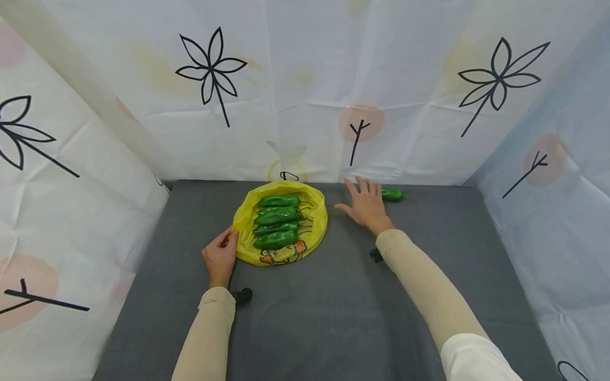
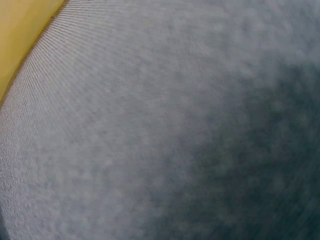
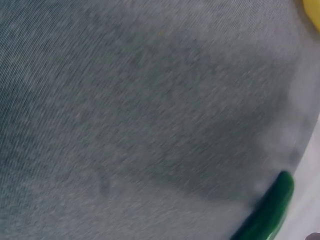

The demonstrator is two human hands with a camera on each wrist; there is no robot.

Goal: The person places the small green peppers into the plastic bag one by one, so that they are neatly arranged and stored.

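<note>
A yellow plastic bag (image 1: 314,240), its rim spread in a round, lies toward the back of the table with several long green peppers (image 1: 277,216) lined up in it, stems to the right. My left hand (image 1: 220,257) pinches the bag's left rim between thumb and fingers. To the bag's right, my right hand (image 1: 367,206) has its fingers spread and holds nothing. Just beyond it lies a single green pepper (image 1: 392,195), partly hidden by the hand. That pepper (image 3: 270,212) also shows in the right wrist view, while neither wrist view takes in the hands' grasp.
The dark grey table (image 1: 309,325) ends at a white patterned cloth (image 1: 303,129) behind, with more cloth on both sides. Small black devices (image 1: 243,296) sit at both wrists. A bit of the yellow bag (image 2: 20,35) enters the left wrist view's corner.
</note>
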